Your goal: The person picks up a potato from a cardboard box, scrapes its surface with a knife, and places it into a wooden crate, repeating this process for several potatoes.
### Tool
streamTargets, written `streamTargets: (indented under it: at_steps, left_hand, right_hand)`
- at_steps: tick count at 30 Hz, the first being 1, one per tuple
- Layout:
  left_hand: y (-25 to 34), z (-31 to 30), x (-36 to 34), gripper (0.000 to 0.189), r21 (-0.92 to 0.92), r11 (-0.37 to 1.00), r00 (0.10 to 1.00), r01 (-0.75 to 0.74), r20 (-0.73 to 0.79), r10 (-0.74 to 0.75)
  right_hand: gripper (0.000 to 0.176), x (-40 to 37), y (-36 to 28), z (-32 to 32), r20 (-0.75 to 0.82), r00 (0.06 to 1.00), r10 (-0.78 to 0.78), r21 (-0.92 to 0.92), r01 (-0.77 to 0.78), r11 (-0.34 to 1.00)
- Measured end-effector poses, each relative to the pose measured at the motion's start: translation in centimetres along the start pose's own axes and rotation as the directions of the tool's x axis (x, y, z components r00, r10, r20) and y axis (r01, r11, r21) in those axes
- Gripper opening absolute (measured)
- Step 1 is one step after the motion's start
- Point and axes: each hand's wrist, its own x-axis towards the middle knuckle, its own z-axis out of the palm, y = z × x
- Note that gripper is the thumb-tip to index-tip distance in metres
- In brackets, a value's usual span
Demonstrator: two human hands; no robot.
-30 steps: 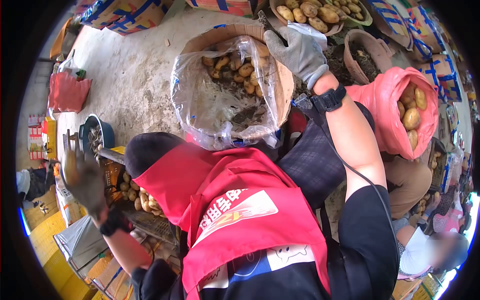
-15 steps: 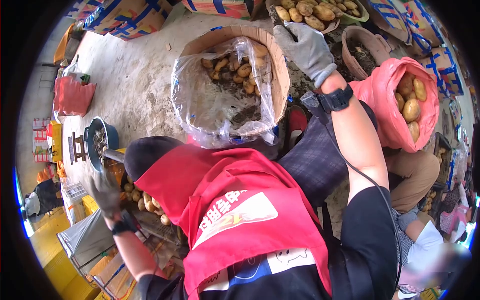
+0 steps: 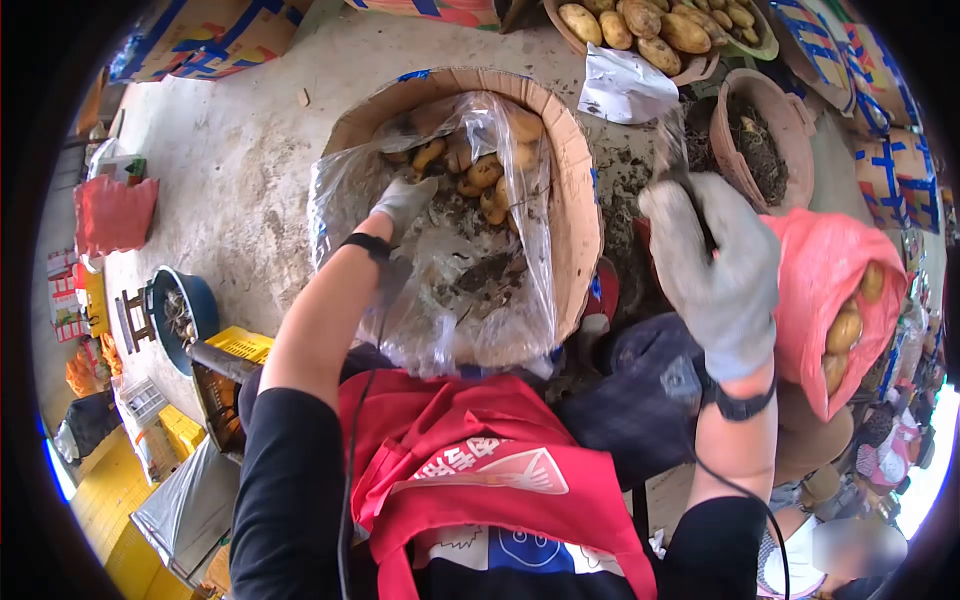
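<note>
Reaching down into the clear plastic bag (image 3: 500, 310) that lines a round cardboard tub (image 3: 580, 180), the left hand (image 3: 403, 202), in a grey glove, has its fingers curled downward against the plastic, just beside the potatoes (image 3: 482, 180) heaped at the tub's far side; whether it has hold of one I cannot tell. The right hand (image 3: 715, 265), gloved alike, is raised to the right of the tub and apart from it; its fingers are closed round a thin dark tool (image 3: 688, 185), blurred, which sticks up past the knuckles. Just right of that hand a pink sack (image 3: 820, 270) gapes with more potatoes inside; beyond it stands a brown pot (image 3: 790, 110) of dark earth; a basket (image 3: 690, 72) of potatoes sits at the top edge; a red apron (image 3: 470, 440) hangs below; a blue basin (image 3: 208, 305) stands on the concrete at the left.
</note>
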Motion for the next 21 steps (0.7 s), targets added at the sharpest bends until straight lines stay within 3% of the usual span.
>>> streamTargets:
  at_steps: [1,2,4,5,7,8,9,11,13,15,17,19,21]
  left_hand:
    - [0.0,1.4,1.5,0.067,-0.013,1.000,0.998,-0.026,-0.051,0.025]
    - [0.3,2.1,2.7,0.067,-0.021,1.000,0.999,-0.013,-0.040,0.012]
    - [1.0,3.0,4.8,0.067,0.189,0.981,0.958,0.039,-0.287,0.017]
    - [1.3,3.4,5.4,0.067,0.180,0.982,0.960,0.050,-0.280,0.002]
    - [1.1,4.2,6.1,0.066,-0.058,0.996,0.875,0.061,-0.477,-0.082]
    - [0.8,4.6,6.6,0.066,-0.061,0.996,0.875,0.072,-0.475,-0.092]
    - [0.7,4.9,7.0,0.065,-0.183,0.980,0.881,-0.075,-0.473,-0.021]
    - [2.4,4.4,6.6,0.065,-0.300,0.929,0.875,-0.217,-0.482,0.049]
    - [6.2,1.9,5.5,0.057,-0.594,0.799,0.979,0.095,-0.091,-0.184]
    - [10.4,-1.2,2.3,0.042,-0.641,0.728,0.963,-0.242,-0.248,0.101]
    - [12.3,-5.2,2.1,0.039,-0.637,0.666,0.920,-0.387,-0.310,0.238]
    - [13.8,-8.7,0.5,0.041,-0.439,0.604,0.746,-0.665,-0.428,0.510]
    - [14.5,-13.7,-1.3,0.042,-0.336,0.582,0.668,-0.740,-0.461,0.584]
  right_hand:
    - [0.018,0.3,-0.1,-0.2,0.053,0.993,0.108,0.005,-0.108,0.994]
    - [0.018,0.6,-0.3,-0.2,0.068,0.991,0.116,-0.003,-0.116,0.993]
    - [0.014,1.6,-0.4,0.2,0.104,0.959,0.262,-0.009,-0.263,0.965]
    - [0.014,1.9,-0.2,0.5,0.118,0.957,0.267,-0.018,-0.267,0.964]
    - [0.013,2.4,0.4,0.8,0.140,0.954,0.265,-0.051,-0.260,0.964]
    - [0.021,2.5,0.9,0.8,0.187,0.966,0.180,-0.103,-0.163,0.981]
    - [0.021,2.7,1.2,1.0,0.194,0.964,0.182,-0.102,-0.165,0.981]
    - [0.020,2.8,1.5,1.4,0.195,0.963,0.187,-0.110,-0.168,0.980]
    - [0.019,2.9,1.6,1.5,0.206,0.960,0.188,-0.124,-0.165,0.978]
    - [0.019,3.0,1.6,1.3,0.211,0.959,0.191,-0.137,-0.165,0.977]
    - [0.017,3.1,0.9,1.5,0.197,0.960,0.197,-0.029,-0.196,0.980]
    - [0.015,2.8,0.6,1.5,0.171,0.972,0.162,-0.014,-0.162,0.987]
    - [0.014,2.5,0.4,1.6,0.100,0.991,0.094,-0.010,-0.093,0.996]
